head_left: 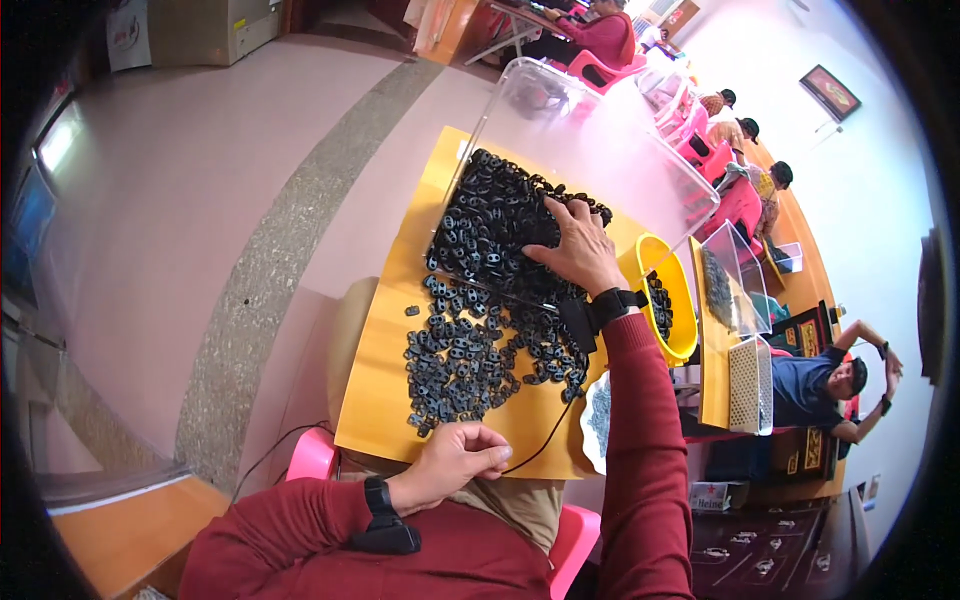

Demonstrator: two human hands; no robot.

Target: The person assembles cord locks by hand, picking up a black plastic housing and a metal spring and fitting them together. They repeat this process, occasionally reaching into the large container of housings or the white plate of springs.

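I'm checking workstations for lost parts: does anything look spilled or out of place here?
Possibly: many small black two-holed pieces lie loose on the yellow wooden table, outside the transparent plastic bin holding more, with one stray piece apart at left. Whether spilled or placed deliberately, I can't tell.

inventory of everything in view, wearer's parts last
Table: one, yellow-brown, centre
Bin: one, clear, on table
Basin: one, yellow, right of bin
Pieces: countless, black, bin, basin, table
Dish: one, white, by table's right edge
Chairs: several, pink, front, background
Second bin: one, clear, next table
Perforated basket: one, white, same table
Cardboard box: one, brown, upper left
Wall frame: one, dark, upper right
Co-workers: at least five, mixed clothing, background
Sleeves: two, maroon, arms
Wrist straps: two, black, wrists
Left hand: one, bare, table's near edge
Right hand: one, bare, over bin's pieces
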